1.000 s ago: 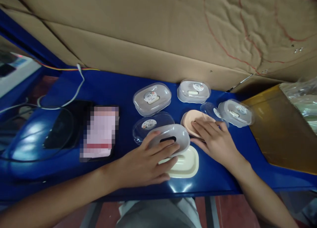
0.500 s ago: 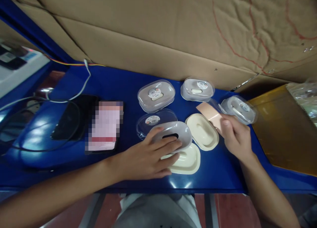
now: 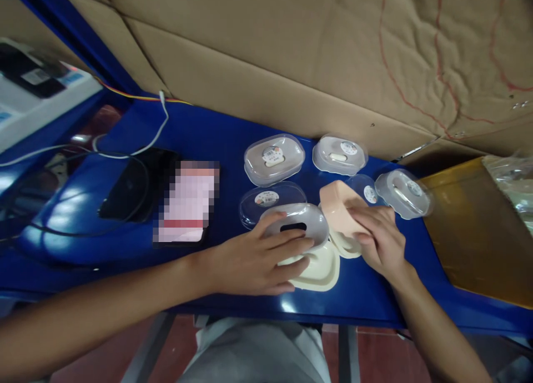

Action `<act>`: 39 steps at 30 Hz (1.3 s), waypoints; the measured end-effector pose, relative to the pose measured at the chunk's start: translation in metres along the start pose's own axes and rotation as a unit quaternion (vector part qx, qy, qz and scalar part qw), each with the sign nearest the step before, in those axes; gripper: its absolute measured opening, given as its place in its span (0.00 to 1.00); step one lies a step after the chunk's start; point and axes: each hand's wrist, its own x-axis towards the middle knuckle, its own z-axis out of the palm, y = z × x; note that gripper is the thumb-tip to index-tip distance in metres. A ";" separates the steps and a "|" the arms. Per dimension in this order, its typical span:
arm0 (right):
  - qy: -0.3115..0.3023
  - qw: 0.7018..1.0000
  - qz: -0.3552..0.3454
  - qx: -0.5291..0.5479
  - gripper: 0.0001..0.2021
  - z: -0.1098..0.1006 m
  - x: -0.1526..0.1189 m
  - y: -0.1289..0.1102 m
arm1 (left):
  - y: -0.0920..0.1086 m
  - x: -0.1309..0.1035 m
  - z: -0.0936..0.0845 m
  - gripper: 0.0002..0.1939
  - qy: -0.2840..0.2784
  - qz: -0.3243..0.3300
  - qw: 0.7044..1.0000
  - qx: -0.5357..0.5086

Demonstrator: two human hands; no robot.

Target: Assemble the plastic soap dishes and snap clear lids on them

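Observation:
My left hand (image 3: 254, 263) lies with fingers spread over the near-left side of a grey oval tray (image 3: 320, 225) with a dark slot. Under that tray is a cream oval dish (image 3: 331, 272), partly covered. My right hand (image 3: 385, 244) grips a peach oval dish (image 3: 338, 208) by its near-right end, tilted and raised. Below the peach dish, a second cream dish (image 3: 348, 248) is mostly hidden. A clear lid (image 3: 250, 205) with a round sticker sits behind the grey tray, and another clear lid (image 3: 361, 182) lies behind the peach dish.
Assembled boxes with clear lids stand at the back: a left one (image 3: 270, 169), a middle one (image 3: 333, 164) and a right one (image 3: 403, 197). A phone (image 3: 187, 205) and cables lie left. A brown carton (image 3: 470, 233) stands right; a cardboard wall (image 3: 266, 72) rises behind.
My right hand has moved left and turned the peach dish, which now hangs over the second cream dish. My left hand stays on the grey tray. The view has shifted slightly.

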 end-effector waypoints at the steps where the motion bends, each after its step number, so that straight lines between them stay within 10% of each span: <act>1: -0.007 1.000 -0.012 0.006 0.20 0.001 -0.001 -0.002 | 0.000 0.000 -0.001 0.16 0.009 0.001 1.000 0.001; 10: 0.007 0.996 -0.006 -0.084 0.21 -0.014 0.002 0.009 | 0.001 -0.002 -0.004 0.11 0.097 -0.019 0.995 0.010; 16: -0.044 0.989 -0.010 -0.143 0.22 -0.009 0.011 0.013 | -0.021 0.004 -0.023 0.14 0.153 -0.196 0.968 0.031; 26: -0.063 0.986 -0.043 -0.146 0.19 0.003 0.012 0.008 | -0.095 0.067 -0.022 0.41 -0.092 -0.475 0.875 0.021; 34: -0.041 0.990 -0.056 -0.120 0.19 -0.006 0.010 -0.002 | -0.135 0.059 -0.031 0.38 -0.008 -0.482 0.875 -0.051; 39: -0.044 0.989 -0.068 -0.124 0.16 -0.006 0.011 -0.006 | -0.145 0.044 -0.037 0.38 -0.074 -0.523 0.848 0.051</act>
